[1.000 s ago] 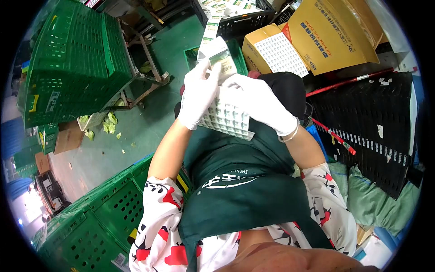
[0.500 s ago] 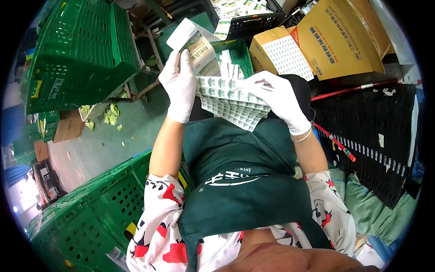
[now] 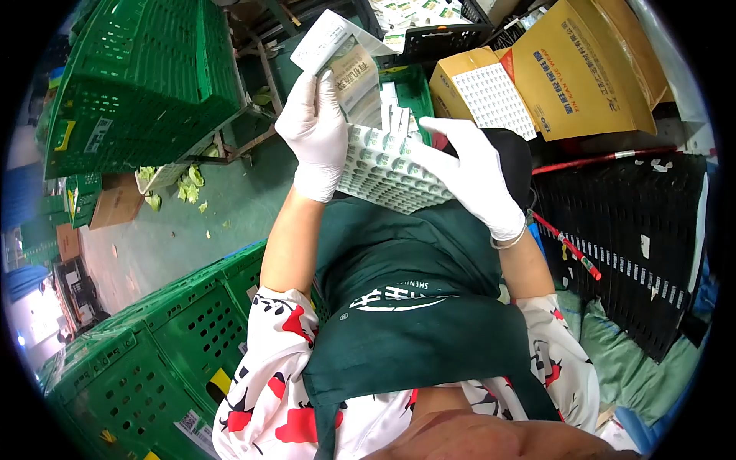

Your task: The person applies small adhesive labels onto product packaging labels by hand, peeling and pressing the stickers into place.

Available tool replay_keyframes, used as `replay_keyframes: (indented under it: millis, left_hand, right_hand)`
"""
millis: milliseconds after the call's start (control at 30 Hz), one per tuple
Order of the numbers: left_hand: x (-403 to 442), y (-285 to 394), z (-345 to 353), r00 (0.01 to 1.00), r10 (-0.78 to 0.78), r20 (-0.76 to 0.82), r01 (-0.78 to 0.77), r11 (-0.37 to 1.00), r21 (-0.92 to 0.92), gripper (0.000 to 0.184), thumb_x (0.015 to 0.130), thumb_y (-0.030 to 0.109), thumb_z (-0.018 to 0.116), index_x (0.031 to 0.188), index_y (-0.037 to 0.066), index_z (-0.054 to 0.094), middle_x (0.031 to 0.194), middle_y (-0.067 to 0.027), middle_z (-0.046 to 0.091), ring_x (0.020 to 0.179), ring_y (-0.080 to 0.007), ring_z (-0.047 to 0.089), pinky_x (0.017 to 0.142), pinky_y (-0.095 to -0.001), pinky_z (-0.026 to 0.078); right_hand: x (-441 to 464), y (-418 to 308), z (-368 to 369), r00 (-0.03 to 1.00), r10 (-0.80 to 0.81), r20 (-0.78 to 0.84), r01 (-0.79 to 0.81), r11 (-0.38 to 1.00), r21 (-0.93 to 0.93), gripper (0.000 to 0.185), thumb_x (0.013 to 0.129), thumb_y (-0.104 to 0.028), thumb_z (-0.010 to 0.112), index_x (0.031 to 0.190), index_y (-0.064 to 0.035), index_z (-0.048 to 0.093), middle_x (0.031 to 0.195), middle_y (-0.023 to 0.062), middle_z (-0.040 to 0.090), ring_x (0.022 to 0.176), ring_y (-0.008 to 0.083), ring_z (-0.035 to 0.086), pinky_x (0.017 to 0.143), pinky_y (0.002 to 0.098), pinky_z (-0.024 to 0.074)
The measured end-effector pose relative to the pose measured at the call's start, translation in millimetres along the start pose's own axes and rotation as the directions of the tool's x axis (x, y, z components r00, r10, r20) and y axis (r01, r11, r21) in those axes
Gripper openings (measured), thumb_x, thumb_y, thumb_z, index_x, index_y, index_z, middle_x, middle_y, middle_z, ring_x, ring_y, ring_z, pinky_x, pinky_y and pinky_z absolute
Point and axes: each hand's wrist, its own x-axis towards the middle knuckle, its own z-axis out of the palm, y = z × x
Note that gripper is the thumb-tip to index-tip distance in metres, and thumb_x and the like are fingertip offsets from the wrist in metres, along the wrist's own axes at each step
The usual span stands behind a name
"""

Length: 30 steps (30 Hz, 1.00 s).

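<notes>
My left hand [image 3: 316, 126], in a white glove, is closed on a clear plastic bag [image 3: 357, 78] with printed lettering and a white panel at its top. Over my lap lies a sheet of round green-and-white stickers [image 3: 391, 172], its left edge against my left hand. I cannot tell whether that hand also grips the sheet. My right hand [image 3: 477, 172], gloved too, is at the sheet's right side with thumb and forefinger apart, the lower fingertip touching the sheet. White strips [image 3: 395, 116] stick up behind the sheet's upper edge.
Beyond my lap are a green crate [image 3: 414, 88] and a black crate of printed packs [image 3: 437, 36]. Another sticker sheet [image 3: 494, 96] leans by a cardboard box [image 3: 575, 73]. Green crates [image 3: 146, 92] stand left, more [image 3: 169, 353] lower left. A red pole [image 3: 567, 244] crosses black panels at right.
My right thumb and forefinger have spread from a pinch at the sheet's upper edge. The sheet's folded upper part now lies flatter. The bag and left hand have shifted slightly up and right.
</notes>
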Motion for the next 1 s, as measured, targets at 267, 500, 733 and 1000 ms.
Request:
replay_keyframes:
  millis: [267, 500, 733, 1000]
  left_hand:
    - [-3, -8, 4, 0.995, -0.082, -0.051, 0.078, 0.993, -0.083, 0.018, 0.098, 0.002, 0.058, 0.112, -0.004, 0.066, 0.078, -0.0004, 0.064, 0.065, -0.0018, 0.051, 0.056, -0.0185, 0.042]
    - [3, 3, 13, 0.978, -0.166, -0.123, 0.121, 0.943, -0.311, 0.022, 0.097, 0.003, 0.059, 0.117, -0.005, 0.065, 0.089, -0.0028, 0.069, 0.076, -0.0038, 0.056, 0.07, -0.0202, 0.048]
    - [4, -3, 11, 0.972, -0.195, -0.135, 0.138, 0.928, -0.346, 0.021, 0.097, 0.004, 0.059, 0.115, -0.006, 0.065, 0.091, -0.0036, 0.07, 0.078, -0.0048, 0.058, 0.072, -0.0212, 0.049]
    - [2, 0, 13, 0.997, -0.006, -0.075, 0.008, 1.0, 0.019, 0.017, 0.097, 0.005, 0.061, 0.109, -0.004, 0.067, 0.084, -0.0023, 0.069, 0.072, -0.0032, 0.055, 0.065, -0.0201, 0.047]
  right_hand:
    - [7, -16, 2, 0.956, 0.219, 0.195, -0.283, 0.865, 0.414, 0.021, 0.088, -0.013, 0.071, 0.105, -0.0009, 0.068, 0.09, 0.0071, 0.069, 0.081, 0.0103, 0.063, 0.075, 0.0251, 0.0508]
    - [2, -16, 7, 0.976, 0.181, 0.125, -0.213, 0.917, 0.336, 0.012, 0.089, -0.01, 0.069, 0.098, -0.001, 0.069, 0.08, 0.0056, 0.068, 0.071, 0.0078, 0.061, 0.067, 0.0236, 0.0488]
    - [-6, -9, 10, 0.992, 0.075, 0.1, -0.095, 0.971, 0.221, 0.014, 0.09, -0.015, 0.069, 0.092, -0.0008, 0.068, 0.077, 0.0097, 0.066, 0.065, 0.0158, 0.063, 0.063, 0.0281, 0.05]
    - [6, -21, 15, 0.999, -0.048, -0.02, 0.044, 0.983, -0.178, 0.032, 0.086, -0.015, 0.073, 0.116, -0.0064, 0.066, 0.103, 0.0082, 0.067, 0.088, 0.0167, 0.065, 0.077, 0.0267, 0.0524]
